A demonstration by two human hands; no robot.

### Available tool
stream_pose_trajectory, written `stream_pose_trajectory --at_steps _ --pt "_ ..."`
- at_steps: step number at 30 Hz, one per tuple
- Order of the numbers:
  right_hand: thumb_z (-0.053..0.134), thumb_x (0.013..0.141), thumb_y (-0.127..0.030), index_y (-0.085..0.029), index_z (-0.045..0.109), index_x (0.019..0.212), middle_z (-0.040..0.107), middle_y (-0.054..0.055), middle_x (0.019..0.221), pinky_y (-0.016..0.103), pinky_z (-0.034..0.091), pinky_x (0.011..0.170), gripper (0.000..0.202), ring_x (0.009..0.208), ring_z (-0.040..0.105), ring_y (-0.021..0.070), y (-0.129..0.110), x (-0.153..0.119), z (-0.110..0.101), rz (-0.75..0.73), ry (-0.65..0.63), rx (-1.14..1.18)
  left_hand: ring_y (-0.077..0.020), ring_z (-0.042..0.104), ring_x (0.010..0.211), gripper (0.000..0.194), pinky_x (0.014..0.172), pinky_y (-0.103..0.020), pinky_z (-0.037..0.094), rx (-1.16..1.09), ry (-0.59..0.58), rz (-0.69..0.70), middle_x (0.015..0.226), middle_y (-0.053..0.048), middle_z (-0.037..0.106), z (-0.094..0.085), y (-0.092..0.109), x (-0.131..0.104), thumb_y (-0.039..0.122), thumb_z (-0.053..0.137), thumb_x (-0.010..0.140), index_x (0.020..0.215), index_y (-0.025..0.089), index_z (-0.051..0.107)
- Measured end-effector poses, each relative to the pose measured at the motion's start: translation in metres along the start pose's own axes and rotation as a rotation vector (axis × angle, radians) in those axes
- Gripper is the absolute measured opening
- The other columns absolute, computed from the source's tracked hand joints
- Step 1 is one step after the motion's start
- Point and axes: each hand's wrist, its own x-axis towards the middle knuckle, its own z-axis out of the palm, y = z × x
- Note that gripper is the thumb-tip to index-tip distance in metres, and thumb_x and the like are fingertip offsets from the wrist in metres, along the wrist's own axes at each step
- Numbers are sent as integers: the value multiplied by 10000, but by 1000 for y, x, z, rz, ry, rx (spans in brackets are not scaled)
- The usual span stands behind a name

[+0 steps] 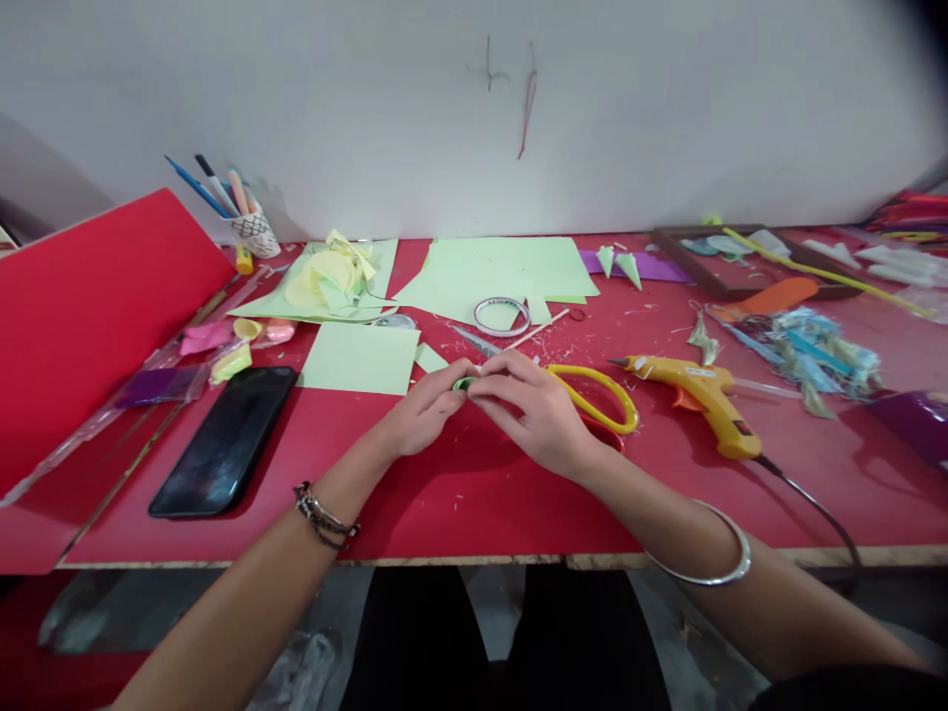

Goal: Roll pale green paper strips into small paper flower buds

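Paper scrap (463, 383), small and green, sits pinched between the fingertips of my left hand (424, 413) and right hand (539, 410), which meet above a red tabletop (459, 504). The fingers of both hands are closed in on the piece, covering much of it. Dark bracelets (324, 517) circle my left wrist; a silver bangle (735, 568) rings my right forearm. Scissors (629, 403) lie just beside my right hand, a yellow handle loop showing to its right and a blade pointing away beyond the fingers. Farther right of that hand rests a yellow glue gun (707, 390), its nozzle toward me and my work, near a heap of blue and white strands (822, 351). Left of my left hand lies a black phone (224, 441), with a pale green square (359, 357) just beyond the same hand. Straight ahead of both hands are a round ring (502, 334) and a large pale green sheet (511, 262); two paper cones (629, 269) lie beyond my right hand, on purple paper (663, 267).
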Motion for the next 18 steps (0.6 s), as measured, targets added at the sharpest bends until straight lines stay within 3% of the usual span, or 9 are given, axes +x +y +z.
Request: stream_pose_trajectory --at_steps 4,9,18 --pt "446 821 -168 -206 558 853 526 49 868 287 464 679 123 795 518 143 -1 0 -1 23 4 43 -138 446 722 141 704 -265 387 22 16 -10 773 -11 475 1 -3 -1 177 284 770 805 171 421" --pt "482 785 -184 -200 499 962 555 27 832 252 487 637 179 732 548 121 -5 0 -3 231 43 254 -159 461 732 182 696 -292 392 29 21 -5 789 -27 501 1 -5 -1 178 282 733 839 171 431" --pt "492 784 -207 -183 521 851 582 11 772 237 489 609 77 695 571 104 -1 -1 3 371 10 485 -141 411 657 117 604 -270 371 175 26 58 729 -15 439 1 -3 1 159 310 699 770 172 402"
